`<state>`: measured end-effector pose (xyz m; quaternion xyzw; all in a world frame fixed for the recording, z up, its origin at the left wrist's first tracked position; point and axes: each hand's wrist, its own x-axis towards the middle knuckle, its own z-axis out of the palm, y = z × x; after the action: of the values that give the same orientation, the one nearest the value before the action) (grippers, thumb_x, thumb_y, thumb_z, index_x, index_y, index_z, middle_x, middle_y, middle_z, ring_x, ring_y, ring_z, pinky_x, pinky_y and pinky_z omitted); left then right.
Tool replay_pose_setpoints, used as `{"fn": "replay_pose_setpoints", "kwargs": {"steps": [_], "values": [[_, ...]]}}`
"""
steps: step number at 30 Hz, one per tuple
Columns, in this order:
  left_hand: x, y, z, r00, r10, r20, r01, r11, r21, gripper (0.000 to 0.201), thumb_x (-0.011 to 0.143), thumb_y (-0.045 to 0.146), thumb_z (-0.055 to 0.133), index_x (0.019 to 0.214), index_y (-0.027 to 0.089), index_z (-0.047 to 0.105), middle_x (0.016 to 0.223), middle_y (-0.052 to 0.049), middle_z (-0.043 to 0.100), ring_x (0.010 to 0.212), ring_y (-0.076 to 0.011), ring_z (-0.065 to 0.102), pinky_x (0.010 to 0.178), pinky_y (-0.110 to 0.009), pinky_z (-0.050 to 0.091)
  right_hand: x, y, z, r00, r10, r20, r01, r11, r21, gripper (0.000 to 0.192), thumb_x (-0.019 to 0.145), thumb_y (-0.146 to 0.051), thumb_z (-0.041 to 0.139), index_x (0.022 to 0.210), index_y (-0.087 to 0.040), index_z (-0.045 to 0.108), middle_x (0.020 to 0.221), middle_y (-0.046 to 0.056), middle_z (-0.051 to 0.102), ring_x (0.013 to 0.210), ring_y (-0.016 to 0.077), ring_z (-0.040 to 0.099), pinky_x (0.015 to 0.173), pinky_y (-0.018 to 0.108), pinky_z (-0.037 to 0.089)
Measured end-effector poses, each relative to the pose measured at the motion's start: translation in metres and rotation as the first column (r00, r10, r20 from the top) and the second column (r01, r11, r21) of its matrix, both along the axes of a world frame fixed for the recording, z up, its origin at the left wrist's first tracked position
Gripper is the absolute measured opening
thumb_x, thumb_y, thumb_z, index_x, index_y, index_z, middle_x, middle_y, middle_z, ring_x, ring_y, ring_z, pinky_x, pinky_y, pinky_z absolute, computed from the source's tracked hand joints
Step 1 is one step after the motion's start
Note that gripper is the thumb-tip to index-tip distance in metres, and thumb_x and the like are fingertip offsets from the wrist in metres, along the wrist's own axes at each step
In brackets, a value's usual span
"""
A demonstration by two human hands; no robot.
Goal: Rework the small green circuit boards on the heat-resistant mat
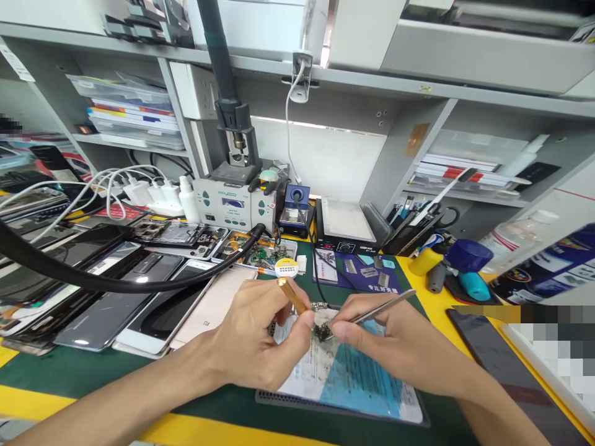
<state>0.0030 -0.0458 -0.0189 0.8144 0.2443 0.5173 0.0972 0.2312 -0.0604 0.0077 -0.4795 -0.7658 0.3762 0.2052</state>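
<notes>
My left hand (267,328) is closed around a gold pen-shaped tool (292,295), its lower end hidden behind the fingers. Between my hands sits a small green circuit board (321,332), close to both sets of fingertips. Metal tweezers (383,305) are gripped in my right hand (376,334), with their tips by the board. I cannot tell whether either tool touches it. Under the board lies a stained white and blue sheet (367,384) on a dark mat. Just behind, a small metal part (320,306) shows in part.
Several phones (121,297) lie at the left, below a thick black hose (139,282). A tray of boards (264,251) stands near a grey hot-air station (237,207). A heating plate (346,226) stands at the back. Bottles (515,238) and a dark flat panel (502,365) are at the right.
</notes>
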Motion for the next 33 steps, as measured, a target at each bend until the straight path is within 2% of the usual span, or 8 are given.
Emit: {"fn": "replay_pose_setpoints", "kwargs": {"steps": [4,10,15,20,33], "values": [[-0.002,0.002,0.0,0.998,0.051,0.02,-0.051,0.999,0.01,0.006,0.084,0.013,0.056,0.083,0.015,0.062,0.071,-0.005,0.069,0.061,-0.0156,0.064,0.049,-0.024,0.044,0.0,0.002,0.0,0.999,-0.018,-0.031,0.017,0.999,-0.049,0.027,0.099,-0.045,0.059,0.088,-0.022,0.071,0.089,0.001,0.07,0.084,0.0206,0.065,0.076,0.032,0.048],[-0.003,0.004,0.002,0.998,0.064,-0.016,-0.064,0.998,-0.029,0.012,0.088,0.014,0.053,0.077,0.017,0.058,0.066,-0.003,0.066,0.056,-0.0143,0.062,0.048,-0.023,0.045,0.0,0.006,0.004,0.997,0.001,-0.074,-0.008,0.995,-0.095,0.032,0.098,-0.046,0.06,0.083,-0.019,0.07,0.079,0.001,0.069,0.077,0.0192,0.063,0.071,0.031,0.048],[-0.002,0.004,0.002,0.998,0.049,-0.033,-0.05,0.998,-0.037,0.012,0.088,0.015,0.052,0.079,0.017,0.06,0.068,-0.003,0.067,0.058,-0.0144,0.063,0.049,-0.023,0.046,0.004,0.008,0.001,0.996,0.002,-0.087,-0.016,0.988,-0.156,0.026,0.096,-0.043,0.062,0.095,-0.019,0.072,0.084,0.004,0.072,0.079,0.0209,0.065,0.07,0.031,0.05],[-0.001,0.003,0.001,0.998,0.028,-0.05,-0.03,0.999,-0.04,0.012,0.09,0.016,0.052,0.081,0.017,0.06,0.07,-0.004,0.068,0.06,-0.0154,0.065,0.051,-0.024,0.049,0.005,0.008,0.0,0.995,0.022,-0.095,-0.036,0.989,-0.143,0.021,0.094,-0.037,0.066,0.095,-0.019,0.074,0.085,0.004,0.074,0.08,0.0214,0.068,0.069,0.03,0.051],[-0.001,0.004,-0.005,0.995,-0.001,-0.095,-0.008,0.996,-0.094,0.012,0.094,0.02,0.05,0.088,0.017,0.06,0.075,-0.005,0.069,0.064,-0.0162,0.066,0.051,-0.024,0.048,0.007,0.011,0.002,0.983,0.103,-0.153,-0.122,0.985,-0.122,0.02,0.095,-0.035,0.065,0.09,-0.016,0.07,0.078,0.004,0.071,0.075,0.0205,0.067,0.068,0.03,0.051]]}}
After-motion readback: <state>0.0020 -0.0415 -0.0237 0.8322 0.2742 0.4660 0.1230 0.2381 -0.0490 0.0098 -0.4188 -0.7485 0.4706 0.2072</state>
